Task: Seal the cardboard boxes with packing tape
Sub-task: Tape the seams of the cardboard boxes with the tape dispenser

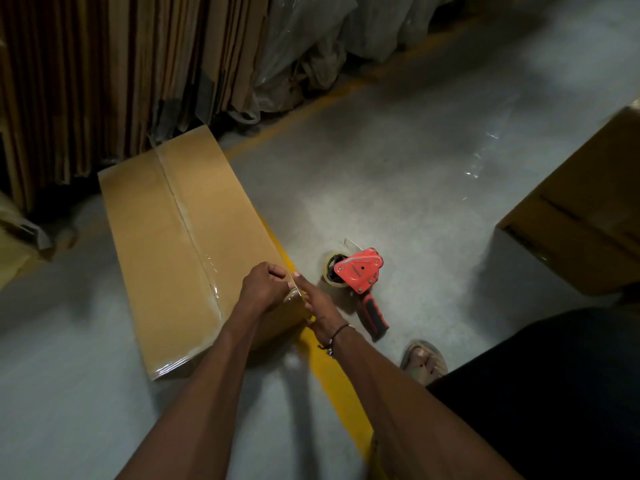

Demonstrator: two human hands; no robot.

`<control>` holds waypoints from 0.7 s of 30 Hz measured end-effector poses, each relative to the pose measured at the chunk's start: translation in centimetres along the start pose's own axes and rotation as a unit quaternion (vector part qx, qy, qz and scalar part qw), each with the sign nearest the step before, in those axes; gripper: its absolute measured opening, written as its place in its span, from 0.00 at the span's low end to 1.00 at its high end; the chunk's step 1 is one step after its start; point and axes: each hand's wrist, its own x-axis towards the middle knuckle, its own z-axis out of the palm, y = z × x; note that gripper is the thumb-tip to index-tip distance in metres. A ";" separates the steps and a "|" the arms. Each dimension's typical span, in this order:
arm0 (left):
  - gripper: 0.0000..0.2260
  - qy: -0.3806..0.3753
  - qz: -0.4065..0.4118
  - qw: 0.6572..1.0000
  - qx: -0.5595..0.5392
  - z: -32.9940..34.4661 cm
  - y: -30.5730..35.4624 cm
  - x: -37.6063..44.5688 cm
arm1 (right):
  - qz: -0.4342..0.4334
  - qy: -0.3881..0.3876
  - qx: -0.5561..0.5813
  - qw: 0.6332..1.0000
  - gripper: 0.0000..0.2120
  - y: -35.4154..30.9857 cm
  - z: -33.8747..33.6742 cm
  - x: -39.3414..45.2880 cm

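Already the box [180, 244] has tape along its middle seam; both hands, left hand [265, 285] and right hand [320, 304], pinch a tape end at its near corner, while the dispenser [360, 275] lies on the floor and another box [585, 216] waits

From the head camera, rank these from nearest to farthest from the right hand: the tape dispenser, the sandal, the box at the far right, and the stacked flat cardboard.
From the right hand:
1. Tape dispenser, on the floor just to its right.
2. Sandal, lower right, on the foot.
3. Box at the far right, at the frame's right edge.
4. Stacked flat cardboard, upper left, behind the taped box.
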 end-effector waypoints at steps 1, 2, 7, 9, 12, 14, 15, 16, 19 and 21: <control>0.13 -0.001 -0.001 1.000 -0.003 0.0 0.0 0.0 | -0.003 -0.006 0.006 1.000 0.20 0.6 0.3 0.4; 0.12 0.000 0.000 1.000 -0.002 0.0 0.0 0.0 | -0.007 -0.009 0.020 1.000 0.19 1.1 0.5 0.7; 0.11 -0.006 0.004 1.000 -0.005 0.0 -0.4 0.5 | -0.013 0.000 0.081 0.997 0.16 2.8 0.0 3.7; 0.12 -0.007 0.006 1.000 0.002 0.1 -0.6 0.9 | -0.025 0.007 0.086 0.996 0.18 3.4 -0.1 4.8; 0.12 -0.012 0.013 1.000 0.004 0.0 -0.7 1.1 | -0.057 0.090 0.035 0.994 0.08 3.6 -0.5 5.8; 0.12 -0.018 0.028 0.999 -0.005 -0.2 -0.9 0.8 | -0.145 0.172 -0.055 0.973 0.02 2.3 -0.7 4.9; 0.11 -0.022 0.040 0.999 -0.008 -0.4 -1.1 0.5 | -0.188 0.186 -0.079 0.961 0.03 1.2 -0.6 4.0; 0.10 -0.026 0.056 0.998 -0.013 -0.6 -1.3 0.0 | -0.236 0.184 -0.090 0.950 0.02 0.0 -0.4 2.9; 0.08 -0.010 0.131 0.991 -0.033 -1.8 -2.8 -1.6 | -0.366 0.116 -0.168 0.908 0.03 -3.2 0.7 0.5; 0.07 0.035 0.175 0.984 0.001 -2.9 -4.6 -2.9 | -0.425 0.044 -0.271 0.862 0.03 -4.5 1.9 -0.5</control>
